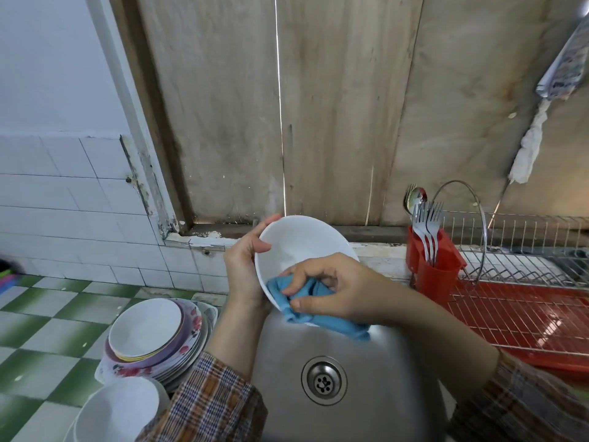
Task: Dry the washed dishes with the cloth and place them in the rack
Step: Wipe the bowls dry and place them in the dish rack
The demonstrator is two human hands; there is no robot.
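Note:
Over the steel sink [376, 371] I hold a white bowl [299, 240], tilted so its inside faces me. My left hand [243, 266] grips its left rim, thumb inside the bowl. My right hand [331, 288] pinches a blue cloth [306, 301] bunched against the bowl's lower inner wall and rim; part of the cloth hangs below my palm. The wire dish rack [522, 250] on a red tray [510, 317] stands to the right.
A stack of plates and bowls [153, 339] sits on the green-and-white tiled counter at the left, with white bowls [118, 409] in front. A red cutlery holder [433, 266] with forks and spoons hangs on the rack's left end. The drain [324, 380] lies below my hands.

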